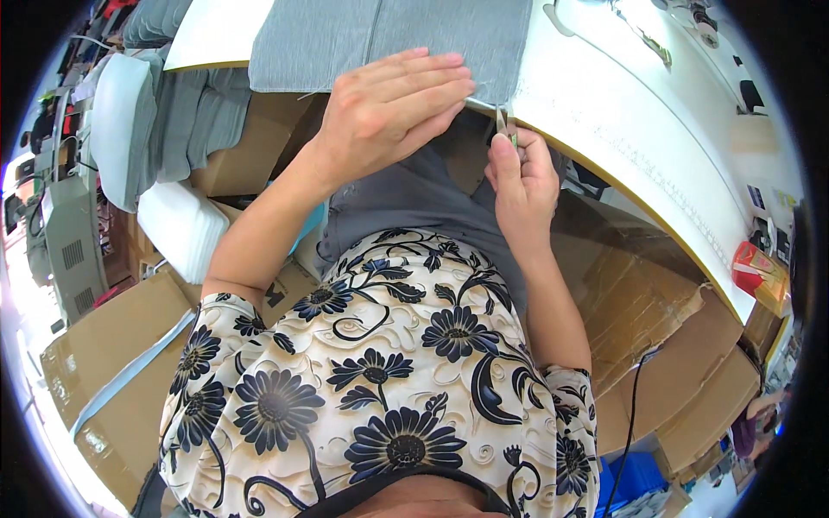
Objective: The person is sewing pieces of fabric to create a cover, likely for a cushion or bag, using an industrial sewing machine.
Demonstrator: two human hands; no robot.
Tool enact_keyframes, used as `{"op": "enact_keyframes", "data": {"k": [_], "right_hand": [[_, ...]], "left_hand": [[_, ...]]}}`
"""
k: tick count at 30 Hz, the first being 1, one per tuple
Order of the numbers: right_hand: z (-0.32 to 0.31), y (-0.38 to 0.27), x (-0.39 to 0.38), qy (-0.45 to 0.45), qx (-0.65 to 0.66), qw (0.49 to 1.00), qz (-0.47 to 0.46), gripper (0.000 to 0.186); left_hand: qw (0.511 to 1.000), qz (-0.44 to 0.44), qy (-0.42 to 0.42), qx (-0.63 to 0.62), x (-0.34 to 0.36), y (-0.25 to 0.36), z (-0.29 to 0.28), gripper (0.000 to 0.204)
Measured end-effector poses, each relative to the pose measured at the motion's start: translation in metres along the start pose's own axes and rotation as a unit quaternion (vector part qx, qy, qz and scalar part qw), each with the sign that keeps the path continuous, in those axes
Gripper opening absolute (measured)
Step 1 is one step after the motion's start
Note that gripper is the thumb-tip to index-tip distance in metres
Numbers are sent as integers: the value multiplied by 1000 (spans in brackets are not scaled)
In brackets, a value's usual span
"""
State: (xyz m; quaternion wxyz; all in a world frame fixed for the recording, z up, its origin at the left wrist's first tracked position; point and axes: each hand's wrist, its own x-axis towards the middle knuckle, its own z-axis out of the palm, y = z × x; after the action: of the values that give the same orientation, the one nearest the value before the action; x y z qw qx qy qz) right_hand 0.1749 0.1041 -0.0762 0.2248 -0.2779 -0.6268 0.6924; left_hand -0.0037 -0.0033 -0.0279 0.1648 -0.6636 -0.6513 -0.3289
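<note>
A grey fabric panel [432, 34] with a seam down its middle lies on the white table, its near edge along the table's front. My left hand [380, 108] rests flat on that near edge, fingers straight and pointing right, with nothing visible in its grasp. Between the thumb and fingers of my right hand [524, 181] is a small pair of metal thread snips [502, 118]. Their blades point up at the fabric's near right corner. Part of the snips is hidden inside my fingers. A loose thread hangs from the fabric's edge left of my left hand.
The white table [596, 95] curves away to the right, with metal machine parts [656, 47] at its far side. Stacked grey pieces [121, 129] and white pads [181, 229] stand at left. Cardboard boxes [112, 363] flank me. A red-and-yellow box [760, 272] sits far right.
</note>
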Motion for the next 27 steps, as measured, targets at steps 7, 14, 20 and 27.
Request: {"op": "enact_keyframes", "data": {"k": [7,14,20,27], "right_hand": [[10,-4,0,22,24,999,-5,30],[6,-3,1,8,-3,1000,-6,30],[-3,1,-6,-22,139,989,36,30],[-1,0,-8,-68,32,997,15,17]], "left_hand": [[1000,-7,3,-3,1,5,-1,23],[1000,-10,6,-3,4,6,-2,21],[1000,-9,12,-4,4,5,1,21],[999,-31,-12,-39,-2,9,-1,26]]}}
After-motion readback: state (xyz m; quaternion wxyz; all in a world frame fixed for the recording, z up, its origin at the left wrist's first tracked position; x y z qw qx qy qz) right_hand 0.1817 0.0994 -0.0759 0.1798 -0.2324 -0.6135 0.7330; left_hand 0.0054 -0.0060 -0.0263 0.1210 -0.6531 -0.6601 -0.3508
